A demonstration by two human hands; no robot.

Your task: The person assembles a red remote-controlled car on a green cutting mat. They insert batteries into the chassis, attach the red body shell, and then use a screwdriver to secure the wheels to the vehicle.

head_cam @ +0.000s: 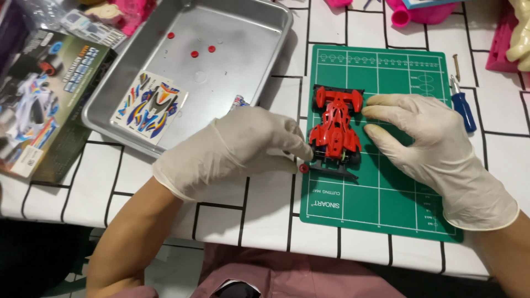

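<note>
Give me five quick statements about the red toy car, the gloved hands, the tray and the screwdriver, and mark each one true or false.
1. The red toy car sits on the green cutting mat. True.
2. Both hands are bare. False: the left hand and the right hand wear pale gloves.
3. The sticker sheet lies in the metal tray. True.
4. The blue-handled screwdriver is in the right hand. False: it lies on the table beside the mat, untouched.
5. The left hand's fingertips are at a small red wheel-like part by the car's end. True.
</note>
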